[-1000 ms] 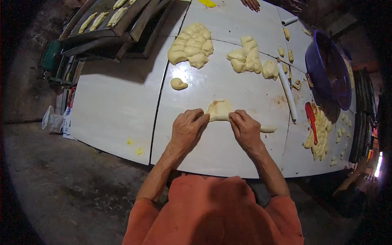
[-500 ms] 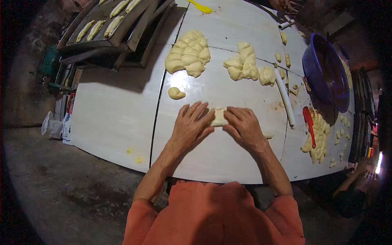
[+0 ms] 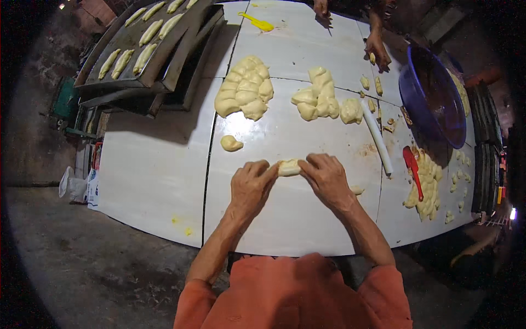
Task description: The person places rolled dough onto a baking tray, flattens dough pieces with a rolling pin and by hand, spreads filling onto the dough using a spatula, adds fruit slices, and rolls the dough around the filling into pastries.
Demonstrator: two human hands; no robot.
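Two hands work one small piece of dough [image 3: 289, 167] at the middle of the white table [image 3: 148, 181]. The left hand [image 3: 249, 186] has its fingers curled together over the piece's left end; the right hand [image 3: 327, 178] presses its fingers, close together, on the other end. The dough looks soft, light and a little sticky, best handled gently by its ends. Farther right lie a white rolling pin [image 3: 378, 137], a red scraper [image 3: 412, 170] and a purple bowl [image 3: 433, 101]

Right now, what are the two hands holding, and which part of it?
A small dough piece on the white table. The left hand grips its left end, the right hand its right end.
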